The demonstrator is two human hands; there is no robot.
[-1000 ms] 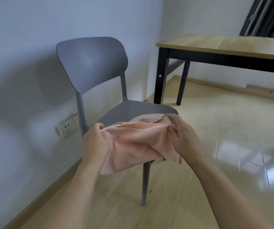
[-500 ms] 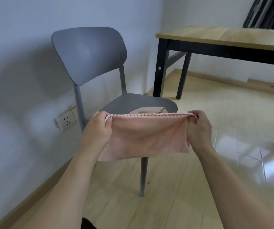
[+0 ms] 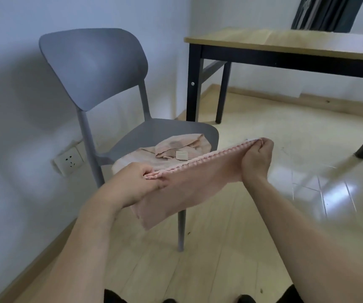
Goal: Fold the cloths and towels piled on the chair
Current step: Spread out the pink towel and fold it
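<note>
A pink cloth (image 3: 189, 189) with a scalloped top edge is stretched taut in the air in front of the grey chair (image 3: 93, 68). My left hand (image 3: 141, 180) pinches its lower left corner and my right hand (image 3: 257, 156) pinches its upper right corner, so the edge slants up to the right. The cloth hangs doubled below that edge. On the chair seat lies a beige crumpled cloth (image 3: 176, 145) with a small label, on top of another pale towel (image 3: 130, 160).
A wooden table with black legs (image 3: 285, 42) stands at the back right. A wall socket (image 3: 69, 160) sits low on the white wall to the left of the chair. The floor (image 3: 263, 132) is glossy and pale. Dark curtains (image 3: 327, 12) hang in the far corner.
My hands have pulled apart and stretched the pink cloth flat, then lowered it and tilted its top edge, left corner down. The beige cloths on the seat have come into view.
</note>
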